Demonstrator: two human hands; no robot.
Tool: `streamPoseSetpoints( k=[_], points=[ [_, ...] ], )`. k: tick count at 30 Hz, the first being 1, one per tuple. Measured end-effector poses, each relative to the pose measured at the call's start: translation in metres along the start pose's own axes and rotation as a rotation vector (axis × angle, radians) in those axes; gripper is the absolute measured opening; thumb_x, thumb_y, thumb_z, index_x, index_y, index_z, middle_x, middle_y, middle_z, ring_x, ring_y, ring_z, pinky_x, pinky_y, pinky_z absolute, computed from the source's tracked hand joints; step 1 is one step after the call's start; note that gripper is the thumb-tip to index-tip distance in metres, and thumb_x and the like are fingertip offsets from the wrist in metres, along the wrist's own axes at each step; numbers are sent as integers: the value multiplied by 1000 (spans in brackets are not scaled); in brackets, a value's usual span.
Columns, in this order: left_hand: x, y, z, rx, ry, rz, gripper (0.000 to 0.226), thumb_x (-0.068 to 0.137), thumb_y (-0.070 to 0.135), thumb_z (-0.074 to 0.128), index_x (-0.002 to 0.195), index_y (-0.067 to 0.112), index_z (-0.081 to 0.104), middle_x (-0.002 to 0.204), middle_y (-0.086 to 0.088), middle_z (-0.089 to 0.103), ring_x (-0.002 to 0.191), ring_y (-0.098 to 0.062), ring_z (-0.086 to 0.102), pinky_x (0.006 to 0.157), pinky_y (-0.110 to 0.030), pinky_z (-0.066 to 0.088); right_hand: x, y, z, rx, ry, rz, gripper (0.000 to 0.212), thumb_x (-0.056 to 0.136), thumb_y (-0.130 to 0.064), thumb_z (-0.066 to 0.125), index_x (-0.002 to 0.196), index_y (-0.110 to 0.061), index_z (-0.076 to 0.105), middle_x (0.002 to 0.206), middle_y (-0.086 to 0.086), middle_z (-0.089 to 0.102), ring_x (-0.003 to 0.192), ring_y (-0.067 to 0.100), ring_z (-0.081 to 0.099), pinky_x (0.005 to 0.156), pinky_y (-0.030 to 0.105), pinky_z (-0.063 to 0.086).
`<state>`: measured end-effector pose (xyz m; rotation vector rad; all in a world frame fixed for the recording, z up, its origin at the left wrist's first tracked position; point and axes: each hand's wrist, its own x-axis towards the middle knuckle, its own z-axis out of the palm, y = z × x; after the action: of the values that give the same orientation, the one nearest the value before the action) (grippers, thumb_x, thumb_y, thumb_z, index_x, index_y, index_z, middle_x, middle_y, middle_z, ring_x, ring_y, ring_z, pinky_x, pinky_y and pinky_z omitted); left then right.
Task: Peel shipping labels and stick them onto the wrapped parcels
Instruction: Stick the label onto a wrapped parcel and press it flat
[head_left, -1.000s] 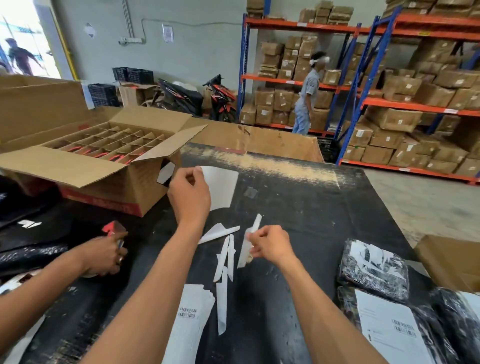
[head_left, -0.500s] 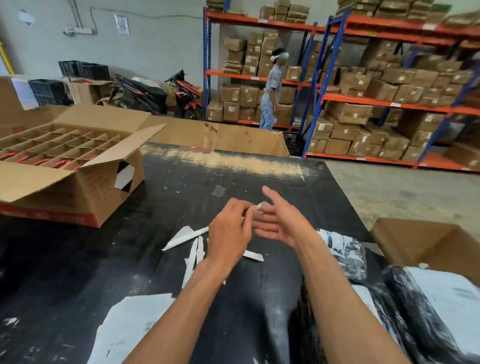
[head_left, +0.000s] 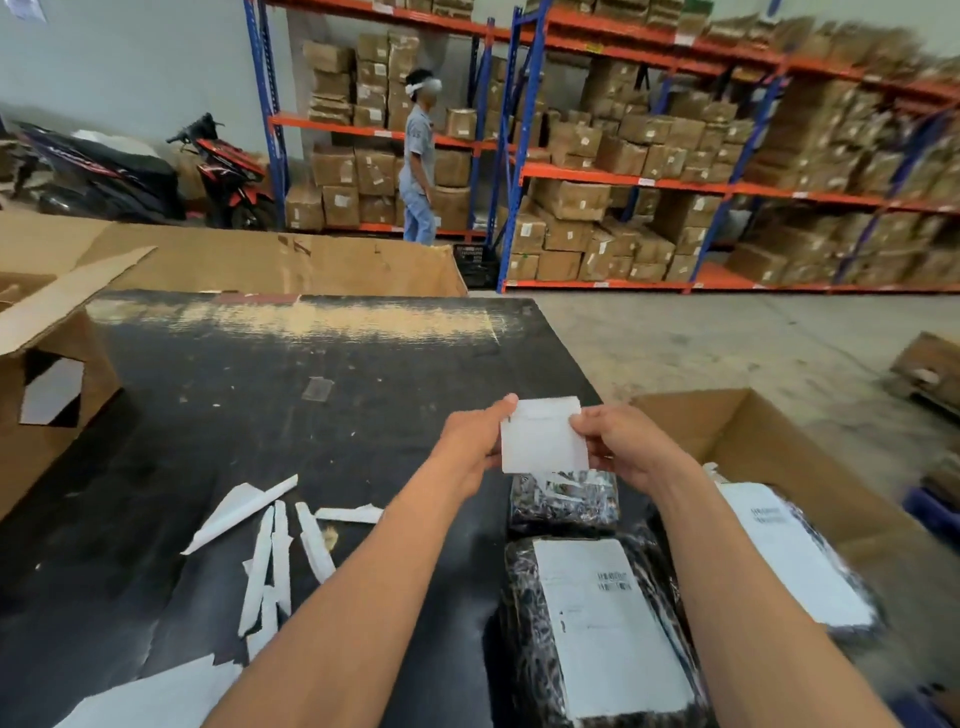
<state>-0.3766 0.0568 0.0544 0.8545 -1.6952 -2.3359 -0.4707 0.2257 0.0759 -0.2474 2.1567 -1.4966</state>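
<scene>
The left hand (head_left: 470, 447) and the right hand (head_left: 626, 449) held a small white rectangular shipping label (head_left: 543, 435) between them, above the black tabletop (head_left: 260, 415); the left thumb lay along the label's left edge with the other fingers curled behind it, and the right thumb and fingertips pinched its right edge; both hands were therefore closed on the label, whose facing side looked blank; just below the label, on the tabletop, lay a small parcel wrapped in glossy black plastic (head_left: 563, 501), its top partly hidden by the label; nearer the camera than that lay a larger black-wrapped parcel (head_left: 597, 629) bearing a white label with dark printed lines too blurred to read; right of the tabletop, inside an open brown cardboard box (head_left: 769, 447), sat another black-wrapped labelled parcel (head_left: 800, 561), its print equally unreadable; left of the held label, torn white backing strips (head_left: 275, 540) were scattered on the tabletop; at the tabletop's left edge stood a large open cardboard carton (head_left: 47, 389); beyond the tabletop, a person in a pale shirt (head_left: 418, 166) stood by blue-and-orange shelving stacked with brown boxes (head_left: 623, 171).
</scene>
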Motion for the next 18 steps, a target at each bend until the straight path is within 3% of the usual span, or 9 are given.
streamPoseSetpoints(
  k=[2, 3, 6, 8, 10, 14, 18],
  points=[
    [16, -6, 6, 68, 58, 87, 11, 91, 4, 67, 101, 2, 71, 98, -15, 76, 78, -23, 71, 64, -34, 60, 15, 13, -3, -79, 67, 53, 17, 96, -8, 61, 100, 5, 70, 82, 11, 65, 69, 19, 59, 60, 32, 49],
    [23, -10, 9, 108, 64, 111, 10, 90, -3, 66, 97, 2, 71, 95, -15, 75, 75, -23, 71, 59, -32, 59, 21, 18, -4, -132, 104, 77, 15, 93, -9, 63, 97, 2, 70, 91, 14, 68, 76, 22, 62, 68, 36, 54],
    [48, -25, 15, 210, 79, 132, 15, 83, -6, 70, 89, 7, 73, 95, -16, 76, 82, -28, 73, 71, -43, 63, 37, 32, -4, -326, 208, 133, 3, 88, -12, 62, 88, -11, 65, 108, 23, 71, 87, 30, 64, 89, 47, 60],
    [60, -35, 16, 287, 86, 140, 24, 76, -3, 71, 81, 20, 75, 95, -11, 77, 86, -29, 75, 77, -48, 63, 39, 34, -2, -437, 260, 153, 6, 90, -9, 57, 85, -8, 60, 104, 23, 68, 88, 33, 62, 81, 45, 61],
    [73, -44, 21, 344, 71, 143, 33, 73, -4, 69, 77, 29, 74, 96, -7, 78, 85, -28, 75, 77, -47, 63, 37, 33, 0, -568, 292, 156, 12, 92, -6, 52, 82, -4, 57, 99, 19, 64, 88, 34, 60, 63, 36, 53],
    [80, -48, 34, 446, 65, 156, 39, 75, -5, 65, 95, 26, 79, 95, -2, 78, 87, -23, 71, 80, -34, 60, 40, 37, 4, -670, 297, 177, 28, 96, -8, 50, 118, 1, 64, 125, 21, 64, 104, 38, 65, 75, 37, 52],
    [84, -56, 39, 479, 60, 133, 48, 68, -1, 64, 106, 24, 78, 97, 0, 78, 92, -25, 72, 84, -40, 61, 43, 43, 4, -739, 234, 184, 28, 96, -6, 54, 121, -1, 65, 128, 16, 66, 97, 30, 61, 73, 29, 44]
  ],
)
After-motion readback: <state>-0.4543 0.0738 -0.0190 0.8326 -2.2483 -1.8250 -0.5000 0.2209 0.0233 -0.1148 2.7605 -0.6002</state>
